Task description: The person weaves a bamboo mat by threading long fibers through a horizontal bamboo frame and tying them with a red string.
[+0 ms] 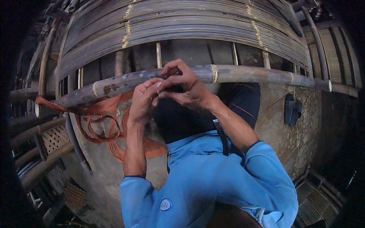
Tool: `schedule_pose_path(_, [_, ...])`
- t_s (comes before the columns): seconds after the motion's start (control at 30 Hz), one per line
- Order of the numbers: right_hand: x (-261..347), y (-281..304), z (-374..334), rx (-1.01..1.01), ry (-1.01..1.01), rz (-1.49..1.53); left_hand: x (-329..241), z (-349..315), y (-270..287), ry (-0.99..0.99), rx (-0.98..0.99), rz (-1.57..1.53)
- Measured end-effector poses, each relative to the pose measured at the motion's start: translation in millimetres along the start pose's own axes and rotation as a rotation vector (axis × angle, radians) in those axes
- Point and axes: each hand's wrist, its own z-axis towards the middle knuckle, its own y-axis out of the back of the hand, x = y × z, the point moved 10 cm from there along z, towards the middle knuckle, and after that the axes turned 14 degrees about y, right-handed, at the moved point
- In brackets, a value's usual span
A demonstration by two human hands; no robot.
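My left hand (142, 100) and my right hand (187, 85) meet in front of my body, just on the near side of a thick bamboo pole (251, 74). Both are closed, thumbs and fingertips pinched close together. Whatever they pinch, if anything, is too small or too hidden to make out. The right hand's bent fingers overlap the pole in the picture. Beyond the pole spreads a panel of thin split-bamboo strips (190, 24), crossed by pale bindings. Left of my left hand, a long reddish-orange strip of material (102, 106) hangs over the pole and lies in loops on the ground.
A dark sandal-like object (292, 110) lies on the earthen floor (273, 102) to the right, with thin straws around it. Bamboo frames (49, 155) stand at the left, and another slatted piece (317, 205) is at the lower right. My dark-clad legs are under my hands.
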Motion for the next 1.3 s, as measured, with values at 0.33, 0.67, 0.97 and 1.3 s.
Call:
schedule_pose_path(0.33, [-34.9, 21.3, -21.3, -0.349, -0.429, 0.108, -24.0, -21.3, -32.2, -0.336, -0.157, -0.079])
schedule_pose_path(0.67, [-43.0, 3.8, -25.3, -0.102, -0.485, 0.199, -42.6, -38.6, -25.3, -0.654, -0.465, 0.473])
schedule_pose_path(0.97, [-57.9, -2.0, -36.5, -0.117, -0.597, 0.387, -55.6, -77.8, -56.1, -1.115, -0.688, 0.922])
schedule_pose_path(1.3, [-59.8, 0.4, -37.1, -0.08, -0.591, 0.297, -54.4, -76.2, -57.0, -1.108, -0.665, 0.892])
